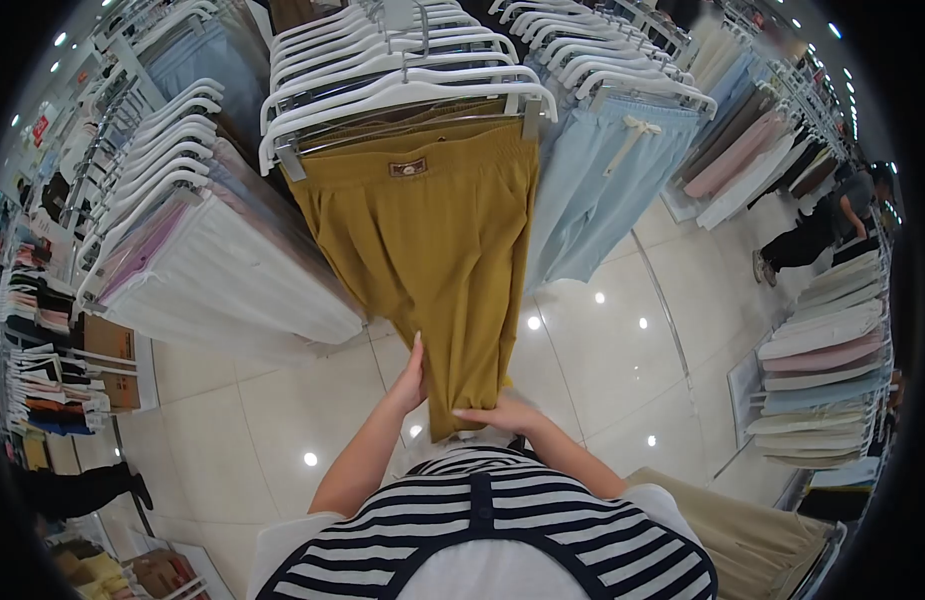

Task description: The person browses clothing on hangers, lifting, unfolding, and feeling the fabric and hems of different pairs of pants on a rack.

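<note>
Mustard-brown trousers (422, 240) hang by their elasticated waist from a white clip hanger (412, 90) at the front of a rack. A small label patch sits on the waistband. My left hand (410, 382) lies against the left edge of the lower trouser leg, its visible finger stretched upward; part of the hand is hidden by the cloth. Near the hem, my right hand (497, 413) grips the trousers with the thumb on the front and the other fingers behind, out of sight.
Light blue drawstring trousers (612, 180) hang to the right, white trousers (232, 270) to the left. Beige garments (742, 530) are close at lower right. More racks line both sides of the tiled floor (302, 400). A person (832, 225) stands at the far right; another person's leg (92, 488) shows at left.
</note>
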Tool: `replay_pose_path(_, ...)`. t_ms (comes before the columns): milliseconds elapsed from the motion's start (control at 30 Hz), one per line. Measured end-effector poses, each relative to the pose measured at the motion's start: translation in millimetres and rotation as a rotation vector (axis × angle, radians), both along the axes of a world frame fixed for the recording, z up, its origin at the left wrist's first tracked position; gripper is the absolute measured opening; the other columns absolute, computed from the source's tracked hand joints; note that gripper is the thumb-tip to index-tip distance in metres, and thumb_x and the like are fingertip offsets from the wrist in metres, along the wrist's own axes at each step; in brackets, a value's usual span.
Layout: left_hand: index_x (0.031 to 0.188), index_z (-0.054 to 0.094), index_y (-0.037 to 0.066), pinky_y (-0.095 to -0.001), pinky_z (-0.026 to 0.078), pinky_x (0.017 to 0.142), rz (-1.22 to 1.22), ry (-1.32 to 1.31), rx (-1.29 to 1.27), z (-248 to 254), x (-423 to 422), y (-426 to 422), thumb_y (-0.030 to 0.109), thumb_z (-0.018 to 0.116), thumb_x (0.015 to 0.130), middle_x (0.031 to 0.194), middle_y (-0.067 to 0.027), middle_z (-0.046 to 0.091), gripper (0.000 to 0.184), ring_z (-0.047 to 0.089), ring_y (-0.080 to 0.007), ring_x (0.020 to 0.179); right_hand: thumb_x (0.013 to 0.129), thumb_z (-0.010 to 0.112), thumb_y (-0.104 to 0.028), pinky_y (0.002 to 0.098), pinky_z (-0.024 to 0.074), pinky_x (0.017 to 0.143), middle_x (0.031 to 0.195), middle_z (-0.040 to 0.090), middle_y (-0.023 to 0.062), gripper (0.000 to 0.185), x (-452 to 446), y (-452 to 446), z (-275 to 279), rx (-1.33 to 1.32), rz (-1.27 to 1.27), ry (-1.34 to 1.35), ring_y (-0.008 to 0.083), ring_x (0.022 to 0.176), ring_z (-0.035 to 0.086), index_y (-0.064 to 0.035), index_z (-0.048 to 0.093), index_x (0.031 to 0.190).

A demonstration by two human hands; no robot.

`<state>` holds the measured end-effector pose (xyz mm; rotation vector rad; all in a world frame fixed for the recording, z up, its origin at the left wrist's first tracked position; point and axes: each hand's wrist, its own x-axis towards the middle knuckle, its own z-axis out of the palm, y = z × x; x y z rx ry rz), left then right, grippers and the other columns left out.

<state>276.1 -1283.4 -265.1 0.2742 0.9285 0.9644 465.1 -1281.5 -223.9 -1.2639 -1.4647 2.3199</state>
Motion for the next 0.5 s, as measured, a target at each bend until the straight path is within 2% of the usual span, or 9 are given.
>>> replay_pose_path(33, 0.125, 0.039, 0.004, -0.0336, 0.034, 0.095, 0.096, -0.167, 0.001, 5.6, 5.7, 9.8, 0.049, 0.035, 0.087, 0.125, -0.009, 0.044, 0.059, 0.043, -0.0225, 0.114, 0.078, 0.061, -0.037, 0.0287, 0.0375, 0.088, 0.115, 0.05, 0.0108, 0.058, 0.0, 2.6, -14.3, 0.168, 0.131, 0.057, 0.0188, 0.105, 0.047, 0.0004, 0.044, 0.119)
replay_pose_path(67, 0.125, 0.039, 0.004, -0.0336, 0.034, 0.095, 0.095, -0.167, 0.002, 9.7, 9.4, 20.3, 0.049, 0.035, 0.087, 0.125, -0.009, 0.044, 0.059, 0.043, -0.0225, 0.114, 0.078, 0.06, -0.038, 0.0286, 0.0377, 0.088, 0.115, 0.05, 0.011, 0.058, 1.8, 5.8, -26.2, 0.337, 0.263, 0.113, 0.0186, 0.104, 0.048, 0.001, 0.045, 0.118)
replay_pose_path(133, 0.126, 0.036, 0.006, -0.0337, 0.038, 0.092, 0.048, -0.233, 0.056, 15.4, 14.7, 39.6, 0.044, 0.042, 0.087, 0.123, -0.0081, 0.045, 0.055, 0.045, -0.0189, 0.111, 0.079, 0.059, -0.037, 0.0288, 0.0373, 0.088, 0.114, 0.051, 0.0113, 0.056, 3.5, 20.2, -5.6, 0.358, 0.264, 0.12, 0.0188, 0.104, 0.048, 0.0016, 0.045, 0.118)
replay_pose_path(200, 0.124, 0.039, 0.006, -0.0332, 0.04, 0.09, 0.088, -0.175, 0.086, 7.5, 16.2, 58.8, 0.04, 0.044, 0.087, 0.122, -0.008, 0.047, 0.051, 0.047, -0.0189, 0.109, 0.08, 0.059, -0.034, 0.0288, 0.0368, 0.089, 0.113, 0.052, 0.0113, 0.053, 6.6, 39.7, 0.9, 0.208, -0.026, 0.174, 0.0191, 0.105, 0.047, 0.0005, 0.045, 0.118)
replay_pose_path(233, 0.123, 0.041, 0.005, -0.0327, 0.041, 0.088, 0.127, -0.119, 0.109, 4.6, 16.0, 67.9, 0.036, 0.047, 0.087, 0.12, -0.0079, 0.048, 0.048, 0.049, -0.0188, 0.106, 0.083, 0.056, -0.03, 0.0285, 0.0354, 0.091, 0.115, 0.05, 0.0107, 0.051, 10.3, 52.2, 0.4, 0.143, -0.141, 0.223, 0.0179, 0.107, 0.046, -0.0005, 0.04, 0.121)
replay_pose_path(267, 0.123, 0.041, 0.005, -0.0327, 0.041, 0.088, 0.129, -0.113, 0.116, 2.6, 15.1, 72.8, 0.036, 0.047, 0.087, 0.12, -0.0079, 0.048, 0.048, 0.049, -0.0188, 0.106, 0.083, 0.056, -0.03, 0.0285, 0.0354, 0.091, 0.115, 0.05, 0.0107, 0.051, 14.3, 65.7, 0.2, 0.148, -0.138, 0.23, 0.0179, 0.107, 0.046, -0.0005, 0.04, 0.121)
replay_pose_path(333, 0.119, 0.044, 0.003, -0.0322, 0.042, 0.087, -0.009, -0.077, -0.022, 11.0, 16.6, 76.5, 0.027, 0.052, 0.085, 0.116, -0.0092, 0.051, 0.043, 0.051, -0.0196, 0.103, 0.085, 0.053, -0.026, 0.0278, 0.0337, 0.092, 0.117, 0.047, 0.0094, 0.05, 20.2, 94.7, 6.8, 0.186, -0.362, 0.35, 0.0154, 0.108, 0.043, -0.0004, 0.034, 0.124)
replay_pose_path(400, 0.12, 0.043, 0.002, -0.0317, 0.042, 0.087, -0.111, 0.053, 0.014, 8.5, 26.8, 76.8, 0.028, 0.054, 0.084, 0.116, -0.0099, 0.051, 0.046, 0.051, -0.02, 0.103, 0.086, 0.051, -0.023, 0.028, 0.0315, 0.094, 0.121, 0.043, 0.0088, 0.05, 26.6, 120.6, 17.8, 0.16, -0.355, 0.371, 0.0144, 0.11, 0.041, -0.0005, 0.029, 0.125)
replay_pose_path(500, 0.121, 0.042, 0.001, -0.0307, 0.04, 0.087, -0.252, 0.285, 0.097, -4.4, 50.5, 78.1, 0.031, 0.06, 0.08, 0.116, -0.011, 0.05, 0.054, 0.049, -0.0207, 0.104, 0.086, 0.053, -0.022, 0.027, 0.0363, 0.089, 0.115, 0.048, 0.0081, 0.046, 29.6, 151.9, 24.8, 0.207, -0.421, 0.356, 0.0142, 0.105, 0.046, -0.0003, 0.035, 0.122)
